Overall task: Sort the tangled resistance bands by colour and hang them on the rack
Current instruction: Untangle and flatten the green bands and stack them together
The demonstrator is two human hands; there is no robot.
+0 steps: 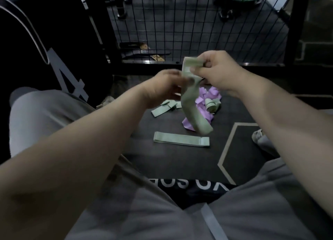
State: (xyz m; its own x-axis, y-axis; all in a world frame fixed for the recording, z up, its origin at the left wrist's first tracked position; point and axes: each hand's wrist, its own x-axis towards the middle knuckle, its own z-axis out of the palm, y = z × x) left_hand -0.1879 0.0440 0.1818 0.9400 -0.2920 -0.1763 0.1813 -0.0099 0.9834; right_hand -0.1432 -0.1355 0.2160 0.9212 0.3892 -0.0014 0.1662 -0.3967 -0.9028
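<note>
Green band (189, 106) is being held up above the floor pile (207, 100), pinched by the right hand (222, 72), gripped lower by the left hand (162, 85); probably best being smoothed flat first.

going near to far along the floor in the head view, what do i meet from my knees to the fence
flat green band → purple tangle → wire grid panel. The held green band, gripped by the left hand and right hand, hangs in front of the tangle, so it is left out.
</note>
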